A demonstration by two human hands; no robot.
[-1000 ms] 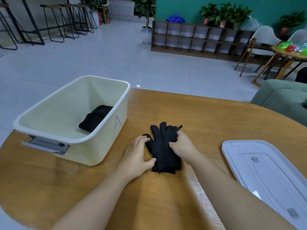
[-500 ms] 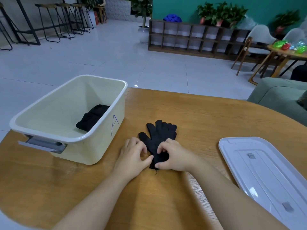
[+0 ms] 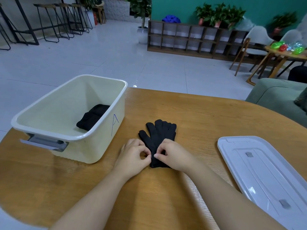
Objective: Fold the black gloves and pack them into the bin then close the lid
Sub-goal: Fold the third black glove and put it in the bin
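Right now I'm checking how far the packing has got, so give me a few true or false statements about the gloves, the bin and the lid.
1. Both hands pinch the cuff end of the black gloves on the table. True: the left hand and the right hand meet at the near end.
2. The bin is empty. False: a folded black bundle lies inside.
3. The lid is on the bin. False: it lies on the table to the right, apart from the bin.
4. The bin's side bears a blue letter A. True.
5. The gloves' fingers point toward the person. False: they point away.
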